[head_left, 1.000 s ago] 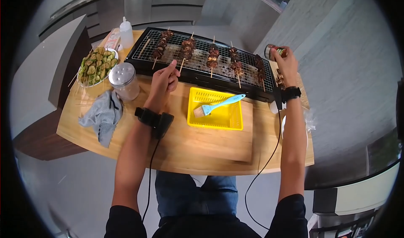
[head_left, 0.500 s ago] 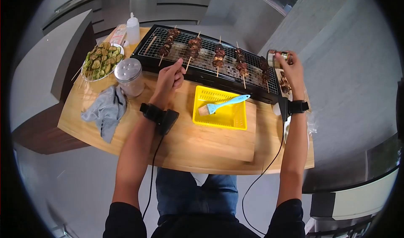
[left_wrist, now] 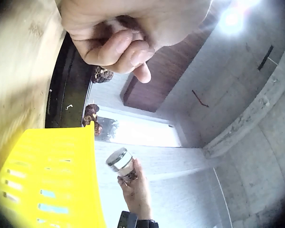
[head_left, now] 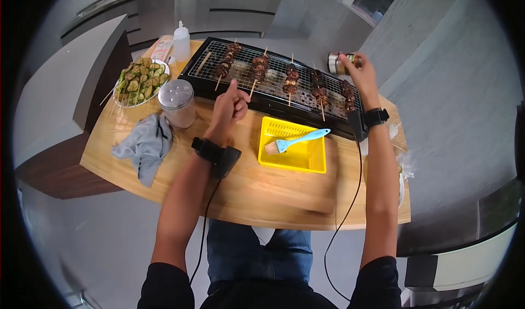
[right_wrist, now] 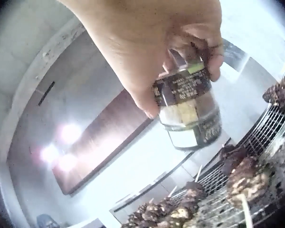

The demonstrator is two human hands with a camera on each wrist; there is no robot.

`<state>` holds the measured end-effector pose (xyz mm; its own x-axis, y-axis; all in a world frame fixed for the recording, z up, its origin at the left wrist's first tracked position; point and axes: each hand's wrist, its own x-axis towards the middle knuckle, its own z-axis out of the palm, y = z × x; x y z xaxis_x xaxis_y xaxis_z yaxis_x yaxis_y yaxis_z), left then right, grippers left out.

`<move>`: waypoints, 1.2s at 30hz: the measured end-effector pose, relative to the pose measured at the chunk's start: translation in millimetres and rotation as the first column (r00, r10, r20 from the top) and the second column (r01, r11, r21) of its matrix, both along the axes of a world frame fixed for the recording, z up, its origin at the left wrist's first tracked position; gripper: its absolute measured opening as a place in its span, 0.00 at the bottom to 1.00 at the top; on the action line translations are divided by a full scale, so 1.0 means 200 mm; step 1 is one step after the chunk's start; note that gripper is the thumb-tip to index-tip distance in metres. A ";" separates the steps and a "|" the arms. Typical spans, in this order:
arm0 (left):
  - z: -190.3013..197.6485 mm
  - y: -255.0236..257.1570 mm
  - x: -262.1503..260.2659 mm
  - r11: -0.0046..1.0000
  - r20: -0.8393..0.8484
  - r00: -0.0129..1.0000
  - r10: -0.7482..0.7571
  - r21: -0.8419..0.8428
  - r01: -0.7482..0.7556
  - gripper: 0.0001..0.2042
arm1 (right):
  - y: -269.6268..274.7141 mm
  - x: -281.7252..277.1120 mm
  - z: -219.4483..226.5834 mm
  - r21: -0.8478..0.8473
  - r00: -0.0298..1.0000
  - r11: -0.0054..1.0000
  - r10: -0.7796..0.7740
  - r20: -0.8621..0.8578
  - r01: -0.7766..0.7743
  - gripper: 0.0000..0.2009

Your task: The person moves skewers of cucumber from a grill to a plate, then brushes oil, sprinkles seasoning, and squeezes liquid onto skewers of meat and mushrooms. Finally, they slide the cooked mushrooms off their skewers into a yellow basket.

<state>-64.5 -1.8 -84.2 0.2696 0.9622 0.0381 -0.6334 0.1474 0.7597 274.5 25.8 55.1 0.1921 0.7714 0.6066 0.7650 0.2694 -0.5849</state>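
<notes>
1. Wooden desk; black grill set on it, meat skewers laid across.
2. Jar gripped, tilted, by right hand near grill's far right side.
3. Left hand curled at grill's front edge; nothing seen held.
4. Judged risks: jar dropped if grip is loosened; knuckles burned if grill is hot; seasoning overpoured if jar is open and tipped further.

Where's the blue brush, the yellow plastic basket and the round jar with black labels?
Blue brush [head_left: 305, 138]: head view, on its handle.
Yellow plastic basket [head_left: 301, 158]: head view, bare inside bottom.
Round jar [right_wrist: 186, 112]: right wrist view, pale middle band.
</notes>
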 end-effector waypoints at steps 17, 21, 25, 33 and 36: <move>0.03 -0.02 0.00 0.985 -0.090 0.983 -0.162 -0.076 0.156 0.19 | 0.20 -0.19 0.13 -0.245 0.966 0.953 0.218 0.137 -0.180 0.35; 0.02 -0.02 0.01 0.981 -0.108 0.978 -0.178 -0.094 0.168 0.18 | 0.07 -0.38 0.17 -0.257 0.931 0.937 0.293 0.216 -0.236 0.34; 0.00 -0.02 0.01 0.978 -0.097 0.978 -0.187 -0.109 0.176 0.18 | 0.04 -0.44 0.15 -0.300 0.929 0.918 0.322 0.183 -0.259 0.33; 0.00 -0.02 0.02 0.972 -0.117 0.968 -0.221 -0.102 0.209 0.17 | 0.05 -0.48 0.11 -0.226 0.927 0.960 0.229 0.298 -0.165 0.31; -0.02 -0.02 0.02 0.966 -0.119 0.963 -0.244 -0.113 0.231 0.17 | 0.05 -0.57 0.11 -0.257 0.874 0.943 0.298 0.384 -0.209 0.31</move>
<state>-60.2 -5.2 -87.9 0.4869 0.8673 -0.1034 -0.4677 0.3589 0.8078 159.7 36.7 77.8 -0.2596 0.8729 0.4131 0.8688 0.3979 -0.2946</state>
